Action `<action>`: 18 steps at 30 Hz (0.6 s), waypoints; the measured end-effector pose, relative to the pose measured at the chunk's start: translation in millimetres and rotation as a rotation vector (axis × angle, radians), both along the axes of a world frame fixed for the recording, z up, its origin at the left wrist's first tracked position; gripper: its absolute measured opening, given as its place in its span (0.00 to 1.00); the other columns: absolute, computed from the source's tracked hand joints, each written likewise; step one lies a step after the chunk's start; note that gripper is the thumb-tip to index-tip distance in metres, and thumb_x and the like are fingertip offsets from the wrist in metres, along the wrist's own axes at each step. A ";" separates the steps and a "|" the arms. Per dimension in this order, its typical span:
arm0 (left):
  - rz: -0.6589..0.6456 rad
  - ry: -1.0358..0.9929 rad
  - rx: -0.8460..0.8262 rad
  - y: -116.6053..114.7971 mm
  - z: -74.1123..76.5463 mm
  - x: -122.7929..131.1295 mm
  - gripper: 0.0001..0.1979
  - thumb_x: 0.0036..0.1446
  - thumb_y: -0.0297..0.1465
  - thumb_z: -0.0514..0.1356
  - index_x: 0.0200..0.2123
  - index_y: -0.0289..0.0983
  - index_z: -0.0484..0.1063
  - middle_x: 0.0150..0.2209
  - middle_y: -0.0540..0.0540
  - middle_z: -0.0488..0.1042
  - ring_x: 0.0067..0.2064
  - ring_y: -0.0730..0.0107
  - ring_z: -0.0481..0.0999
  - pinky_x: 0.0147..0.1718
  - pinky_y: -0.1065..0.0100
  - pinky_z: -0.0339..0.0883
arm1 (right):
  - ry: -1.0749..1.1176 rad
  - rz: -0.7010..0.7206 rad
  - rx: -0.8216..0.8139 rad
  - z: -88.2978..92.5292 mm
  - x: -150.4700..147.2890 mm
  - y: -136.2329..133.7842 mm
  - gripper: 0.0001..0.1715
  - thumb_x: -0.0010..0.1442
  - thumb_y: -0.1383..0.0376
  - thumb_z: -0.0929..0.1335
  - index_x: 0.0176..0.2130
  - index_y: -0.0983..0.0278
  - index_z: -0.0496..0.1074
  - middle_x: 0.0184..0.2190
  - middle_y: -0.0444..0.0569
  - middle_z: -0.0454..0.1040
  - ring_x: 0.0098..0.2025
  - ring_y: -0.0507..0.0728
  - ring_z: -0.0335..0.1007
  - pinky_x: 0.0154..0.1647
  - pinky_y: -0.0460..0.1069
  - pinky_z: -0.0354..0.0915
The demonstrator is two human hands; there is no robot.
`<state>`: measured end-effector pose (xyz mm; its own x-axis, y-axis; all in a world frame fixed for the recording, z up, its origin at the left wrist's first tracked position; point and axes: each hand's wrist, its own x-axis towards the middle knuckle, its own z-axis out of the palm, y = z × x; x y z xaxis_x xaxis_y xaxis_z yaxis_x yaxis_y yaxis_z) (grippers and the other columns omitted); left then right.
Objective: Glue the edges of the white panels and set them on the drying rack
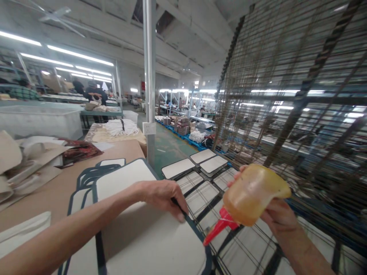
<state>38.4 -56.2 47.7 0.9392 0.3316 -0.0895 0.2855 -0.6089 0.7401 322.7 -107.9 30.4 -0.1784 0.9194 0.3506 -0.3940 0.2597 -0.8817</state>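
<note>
My left hand (164, 196) grips the dark edge of a white panel (155, 240), thumb on its white face and fingers curled at the border. This panel lies on a stack of similar dark-edged white panels (126, 175). My right hand (269, 208) is wrapped round a yellowish squeeze bottle (249, 194) with a red nozzle. The bottle is tilted down, and its red tip is close to the panel's right edge; whether it touches is hard to tell. Amber liquid shows inside the bottle.
More white panels (177, 168) lie on a wire rack at the right, below a tall raised stack of wire racks (286, 95). A metal post (150, 76) stands ahead. Fabric pieces (37, 160) lie on the brown table (120, 149) at left. People work in the background.
</note>
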 end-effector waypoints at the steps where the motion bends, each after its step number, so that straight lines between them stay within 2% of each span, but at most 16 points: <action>1: -0.020 0.008 -0.004 1.4 0.3 1.8 0.15 0.55 0.32 0.62 0.44 0.33 0.77 0.41 0.43 0.79 0.40 0.62 0.78 0.38 0.74 0.67 | -0.013 0.031 0.000 -0.3 1.4 -0.3 0.37 0.38 0.58 0.78 0.49 0.54 0.69 0.40 0.47 0.75 0.46 0.64 0.70 0.50 0.60 0.64; 5: -0.034 0.020 -0.016 2.8 3.0 4.7 0.15 0.54 0.30 0.63 0.44 0.28 0.77 0.40 0.39 0.79 0.40 0.63 0.78 0.37 0.77 0.68 | -0.028 0.069 0.007 -5.0 7.4 0.2 0.35 0.40 0.57 0.77 0.48 0.55 0.69 0.39 0.49 0.75 0.48 0.65 0.69 0.52 0.61 0.63; 10: -0.025 0.021 -0.068 -0.6 3.8 2.6 0.19 0.54 0.35 0.62 0.43 0.25 0.77 0.39 0.38 0.79 0.39 0.63 0.78 0.37 0.77 0.68 | -0.037 0.020 -0.017 -11.1 10.2 5.1 0.31 0.40 0.57 0.76 0.46 0.56 0.71 0.40 0.51 0.75 0.45 0.65 0.71 0.47 0.61 0.66; 14: 0.010 0.013 -0.088 -1.6 1.6 0.1 0.21 0.54 0.40 0.61 0.43 0.27 0.77 0.38 0.39 0.79 0.39 0.64 0.77 0.37 0.77 0.68 | -0.034 -0.028 -0.014 -9.1 5.4 8.6 0.30 0.37 0.58 0.76 0.42 0.58 0.73 0.39 0.53 0.74 0.41 0.66 0.72 0.43 0.61 0.68; 18: 0.035 0.006 -0.094 -2.1 0.5 -3.5 0.23 0.54 0.41 0.61 0.43 0.25 0.77 0.39 0.37 0.79 0.39 0.63 0.77 0.36 0.77 0.68 | 0.002 -0.089 -0.019 -6.0 -0.8 10.2 0.35 0.31 0.58 0.78 0.41 0.56 0.73 0.35 0.50 0.74 0.38 0.65 0.72 0.39 0.60 0.70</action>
